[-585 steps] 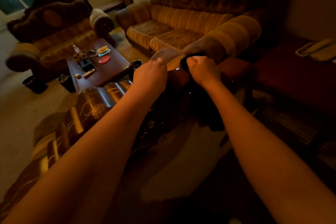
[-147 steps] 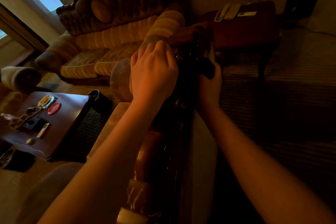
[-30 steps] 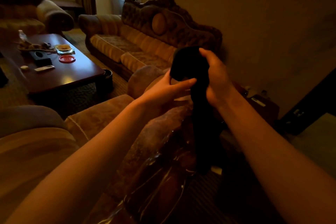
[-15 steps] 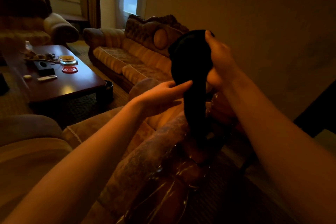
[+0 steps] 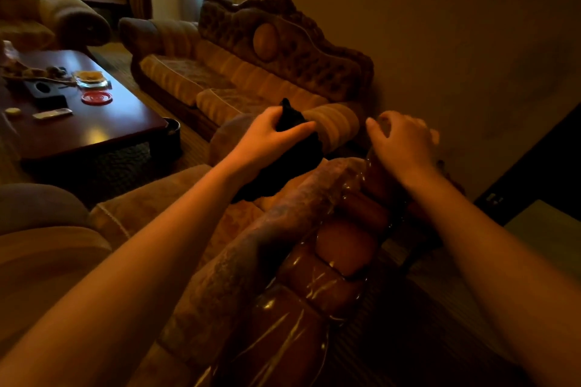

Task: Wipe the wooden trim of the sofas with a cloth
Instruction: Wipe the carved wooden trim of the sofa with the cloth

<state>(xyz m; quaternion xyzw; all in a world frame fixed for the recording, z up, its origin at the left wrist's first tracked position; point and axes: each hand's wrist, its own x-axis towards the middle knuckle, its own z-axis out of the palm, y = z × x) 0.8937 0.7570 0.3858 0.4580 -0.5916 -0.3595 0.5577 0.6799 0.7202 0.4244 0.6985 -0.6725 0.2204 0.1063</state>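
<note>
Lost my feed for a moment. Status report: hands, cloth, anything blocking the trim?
Left hand grips the dark cloth, lifted off the wood. Right hand empty, fingers curled over the glossy wooden trim. Nothing blocking the trim.

Head-worn view, forward and downward

Sofas: three [image 5: 251, 72], [image 5: 63, 16], [image 5: 298, 276]. Hands: two [image 5: 270, 138], [image 5: 402, 144]. Cloth [image 5: 289, 166]: one; counter [image 5: 103, 126], at 10 o'clock: one.

Dark wood coffee table [image 5: 103, 129], upper left, carries red lid [image 5: 96, 97], glass ashtray [image 5: 90, 78], remote [image 5: 52, 113], black box [image 5: 45, 94], misc. clutter.
</note>
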